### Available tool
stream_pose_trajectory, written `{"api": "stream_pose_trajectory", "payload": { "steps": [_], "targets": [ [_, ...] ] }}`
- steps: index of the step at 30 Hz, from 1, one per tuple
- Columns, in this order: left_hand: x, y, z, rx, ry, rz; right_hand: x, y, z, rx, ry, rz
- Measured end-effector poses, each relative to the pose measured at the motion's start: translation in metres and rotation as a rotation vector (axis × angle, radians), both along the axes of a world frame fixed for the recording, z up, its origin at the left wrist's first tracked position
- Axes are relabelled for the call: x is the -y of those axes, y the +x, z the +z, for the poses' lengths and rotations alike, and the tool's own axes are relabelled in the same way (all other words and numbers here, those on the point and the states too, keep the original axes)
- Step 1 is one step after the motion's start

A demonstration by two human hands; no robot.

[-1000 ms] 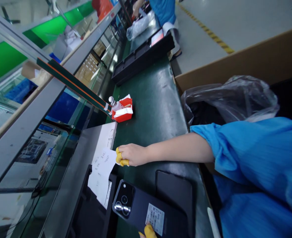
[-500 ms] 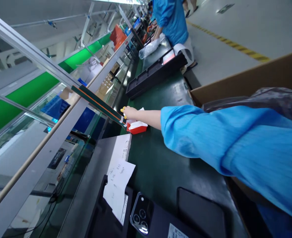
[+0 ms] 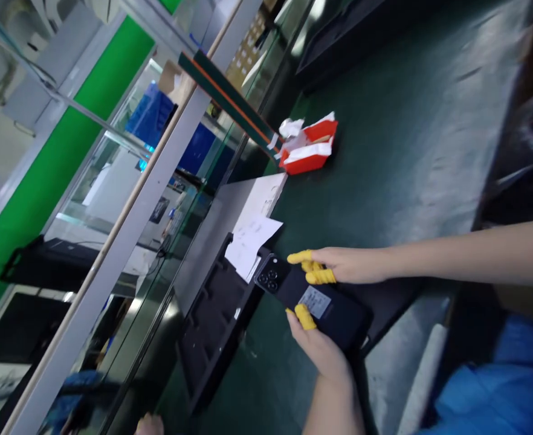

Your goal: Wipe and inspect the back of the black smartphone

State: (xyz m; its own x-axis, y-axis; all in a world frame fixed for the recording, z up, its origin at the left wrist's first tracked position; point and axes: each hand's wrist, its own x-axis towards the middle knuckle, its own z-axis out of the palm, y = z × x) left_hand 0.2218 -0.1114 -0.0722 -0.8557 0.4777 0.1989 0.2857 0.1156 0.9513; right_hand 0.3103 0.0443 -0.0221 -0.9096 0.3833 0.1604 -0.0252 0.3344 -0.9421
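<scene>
The head camera looks down on a dark green worktop (image 3: 384, 151). Near its front edge the left hand (image 3: 325, 353) holds a flat dark phone (image 3: 339, 311) back-side up. The hand is closed around the phone's lower end, and the thumb, in a yellow rubber cot, presses on the back just beside a small white label (image 3: 315, 301). The phone lies aslant, with its camera cluster pointing toward the worktop's left edge.

The right hand (image 3: 350, 266) comes in from the worktop's right side on a bare forearm. Its fingers (image 3: 319, 277) wear yellow cots and are half curled, the tips meeting the phone's upper edge close to the camera cluster. Whether they pinch it or only rest on it does not show.

Under the phone's far end lies another flat black panel (image 3: 388, 293), touching the worktop. Just left of the phone sits a black moulded plastic tray (image 3: 216, 314), and a white handwritten paper slip (image 3: 251, 238) overlaps the tray's upper corner. Farther back, by the left edge, stands a small red-and-white cardboard carton (image 3: 309, 151) with crumpled white tissue at its top. It is well apart from both hands. A grey aluminium rail (image 3: 158, 181) runs along the left edge, and a green strip with an orange stripe (image 3: 230, 99) slants down toward the carton.
</scene>
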Motion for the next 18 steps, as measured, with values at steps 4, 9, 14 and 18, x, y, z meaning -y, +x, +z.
{"api": "stream_pose_trajectory", "payload": {
  "steps": [4, 9, 14, 18],
  "targets": [
    [0.002, 0.007, 0.012, -0.047, 0.111, -0.202, 0.013, -0.018, -0.009, -0.038, -0.160, -0.010],
    [0.006, -0.010, 0.018, -0.160, 0.043, -0.386, 0.015, 0.003, 0.028, -0.208, 0.243, -0.032],
    [0.017, -0.038, 0.027, -0.277, -0.306, -0.613, 0.004, 0.033, 0.049, -0.391, 1.060, -0.065],
    [0.021, -0.030, 0.024, -0.343, -0.444, -0.704, 0.009, 0.043, 0.031, -0.341, 1.409, 0.157]
  ]
}}
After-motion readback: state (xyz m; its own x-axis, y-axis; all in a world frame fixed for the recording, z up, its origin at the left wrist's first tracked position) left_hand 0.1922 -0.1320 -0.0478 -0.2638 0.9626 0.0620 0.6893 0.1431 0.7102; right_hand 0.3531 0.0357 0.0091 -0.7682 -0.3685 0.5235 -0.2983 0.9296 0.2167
